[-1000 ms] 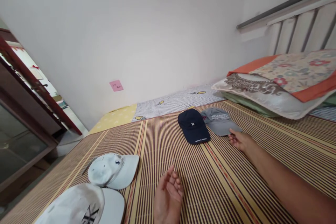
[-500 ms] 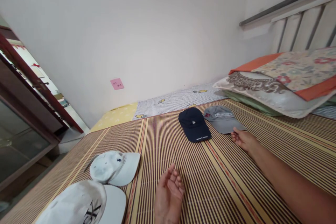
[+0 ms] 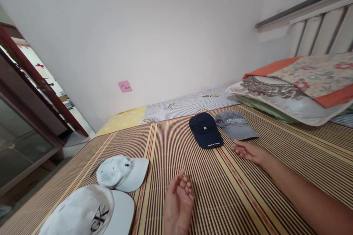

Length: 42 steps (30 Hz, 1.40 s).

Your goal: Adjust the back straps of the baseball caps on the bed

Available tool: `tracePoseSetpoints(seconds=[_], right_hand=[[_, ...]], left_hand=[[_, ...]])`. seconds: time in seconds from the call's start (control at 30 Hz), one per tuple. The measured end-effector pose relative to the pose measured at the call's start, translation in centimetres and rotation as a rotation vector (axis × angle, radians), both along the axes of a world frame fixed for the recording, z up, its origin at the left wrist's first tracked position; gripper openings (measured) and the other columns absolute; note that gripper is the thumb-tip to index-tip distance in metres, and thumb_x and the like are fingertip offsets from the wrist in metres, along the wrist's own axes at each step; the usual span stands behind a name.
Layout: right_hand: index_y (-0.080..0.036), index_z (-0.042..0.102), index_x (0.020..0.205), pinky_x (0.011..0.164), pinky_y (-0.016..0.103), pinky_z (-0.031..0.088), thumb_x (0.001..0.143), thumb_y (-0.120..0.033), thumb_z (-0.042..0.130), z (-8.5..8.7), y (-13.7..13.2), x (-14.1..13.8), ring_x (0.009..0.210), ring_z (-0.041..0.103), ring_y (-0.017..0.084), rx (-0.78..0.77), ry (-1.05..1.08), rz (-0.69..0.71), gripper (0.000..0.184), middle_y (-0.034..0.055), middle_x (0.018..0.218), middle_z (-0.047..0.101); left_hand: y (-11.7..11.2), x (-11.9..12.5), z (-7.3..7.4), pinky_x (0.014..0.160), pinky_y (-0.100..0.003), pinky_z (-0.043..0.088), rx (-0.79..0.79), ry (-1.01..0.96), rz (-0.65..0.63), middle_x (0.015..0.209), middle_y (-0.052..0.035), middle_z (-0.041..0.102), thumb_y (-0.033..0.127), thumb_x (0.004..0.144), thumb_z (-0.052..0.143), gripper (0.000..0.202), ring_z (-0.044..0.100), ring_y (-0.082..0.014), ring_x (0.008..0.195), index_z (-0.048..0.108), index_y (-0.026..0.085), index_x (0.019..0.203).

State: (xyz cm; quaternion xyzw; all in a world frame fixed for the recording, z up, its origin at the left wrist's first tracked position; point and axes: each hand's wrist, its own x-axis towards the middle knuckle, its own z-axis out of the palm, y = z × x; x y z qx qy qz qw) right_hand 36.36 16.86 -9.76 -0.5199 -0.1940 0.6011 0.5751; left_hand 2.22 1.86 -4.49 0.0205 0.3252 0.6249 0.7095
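Just in front of the brim of a grey cap [image 3: 238, 126] is my right hand [image 3: 246, 151], its fingers loosely curled and apart from the cap, holding nothing. A navy cap [image 3: 205, 130] lies against the grey cap's left side, brim toward me. My left hand [image 3: 179, 202] rests palm up near the bottom middle, fingers half bent, with nothing in it. Off to its left lie two white caps: a smaller white cap [image 3: 118, 172] with a small dark emblem, and, nearer me, a larger white cap [image 3: 82, 211] with black letters. Their brims point right.
A striped bamboo mat [image 3: 171, 147] covers the bed. Stacked pillows [image 3: 286, 97] lie at the right by a slatted headboard [image 3: 317, 31]. A white wall [image 3: 176, 36] with a pink note [image 3: 125, 86] stands behind. At the left is a doorway [image 3: 60, 91].
My right hand has come off the grey cap's brim and moved left and slightly toward me. My left hand has hardly moved. The view has shifted slightly.
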Motion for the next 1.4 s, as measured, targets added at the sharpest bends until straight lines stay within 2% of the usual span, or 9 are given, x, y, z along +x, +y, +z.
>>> tracePoseSetpoints(seconds=[0.17,0.4,0.57,0.87,1.1,1.2,1.27,1.33,1.4], right_hand=[[-0.014,0.068,0.078,0.042,0.023,0.057,0.086,-0.011,0.081,0.2,-1.0,-4.7,0.052,0.072,0.02,-0.072,0.045,0.151,0.016,0.0193,0.078,0.081],[-0.013,0.067,0.086,0.055,0.019,0.059,0.101,-0.014,0.067,-0.9,0.3,-8.6,0.065,0.07,0.01,-0.053,0.105,0.024,0.015,-0.0003,0.081,0.074],[-0.013,0.068,0.095,0.057,0.021,0.058,0.1,-0.019,0.07,-1.5,1.2,-9.3,0.067,0.068,0.01,-0.064,0.12,-0.046,0.009,-0.0004,0.087,0.072],[-0.013,0.068,0.099,0.056,0.021,0.057,0.101,-0.021,0.07,-1.2,0.4,-9.3,0.067,0.066,0.01,-0.073,0.095,-0.03,0.008,-0.0003,0.089,0.07],[-0.013,0.067,0.095,0.057,0.022,0.058,0.101,-0.021,0.069,-0.5,0.0,-9.5,0.067,0.066,0.01,-0.043,0.032,-0.009,0.011,-0.0008,0.086,0.07],[-0.014,0.066,0.089,0.058,0.022,0.058,0.101,-0.02,0.067,-0.1,-1.6,-9.8,0.066,0.067,0.011,-0.01,-0.023,0.02,0.014,-0.0008,0.083,0.071],[-0.015,0.064,0.085,0.055,0.021,0.056,0.098,-0.018,0.068,0.1,-4.0,-10.0,0.062,0.068,0.011,0.016,-0.077,0.048,0.014,-0.0004,0.078,0.072],[-0.018,0.064,0.083,0.049,0.021,0.051,0.091,-0.018,0.073,0.4,-7.8,-10.2,0.055,0.067,0.012,0.048,-0.139,0.097,0.012,0.0019,0.074,0.073],[-0.018,0.067,0.086,0.044,0.022,0.046,0.084,-0.027,0.078,0.6,-12.7,-10.3,0.051,0.065,0.013,0.1,-0.197,0.191,0.014,0.0031,0.072,0.073]], left_hand=[[0.0,0.0,0.0,0.058,-0.024,0.055,0.012,-0.01,-0.005,0.078,-0.0053,0.067,0.013,0.106,0.047,0.021,0.066,-0.0155,0.063,0.063,0.006,0.119],[-0.4,0.6,1.3,0.057,-0.023,0.054,-0.041,0.052,0.029,0.079,-0.0044,0.066,0.012,0.106,0.049,0.024,0.065,-0.0145,0.062,0.06,0.007,0.127],[-0.7,1.4,2.7,0.054,-0.021,0.051,-0.09,0.072,0.053,0.076,-0.0033,0.063,0.013,0.108,0.045,0.025,0.063,-0.0134,0.059,0.057,0.006,0.128],[-0.1,0.8,1.4,0.055,-0.022,0.052,-0.046,0.032,0.018,0.077,-0.0035,0.064,0.014,0.107,0.046,0.024,0.064,-0.0145,0.06,0.058,0.006,0.126],[-0.4,1.1,2.0,0.056,-0.021,0.051,-0.054,0.051,0.046,0.077,-0.0044,0.064,0.012,0.106,0.046,0.02,0.062,-0.0133,0.06,0.062,0.005,0.117],[-0.4,1.0,2.0,0.055,-0.021,0.051,-0.01,0.072,0.015,0.075,-0.0041,0.063,0.012,0.106,0.045,0.023,0.062,-0.0132,0.06,0.064,0.004,0.116],[-0.7,1.0,2.4,0.058,-0.022,0.052,0.05,0.123,0.003,0.076,-0.0046,0.064,0.012,0.106,0.046,0.024,0.063,-0.0135,0.062,0.067,0.004,0.114],[-1.7,1.0,3.7,0.063,-0.023,0.054,0.175,0.226,0.046,0.078,-0.005,0.065,0.018,0.104,0.053,0.021,0.064,-0.0146,0.067,0.071,0.008,0.109],[-3.8,0.8,5.8,0.067,-0.025,0.056,0.354,0.367,0.13,0.078,-0.0042,0.065,0.03,0.099,0.066,0.018,0.064,-0.0166,0.072,0.073,0.014,0.1]])
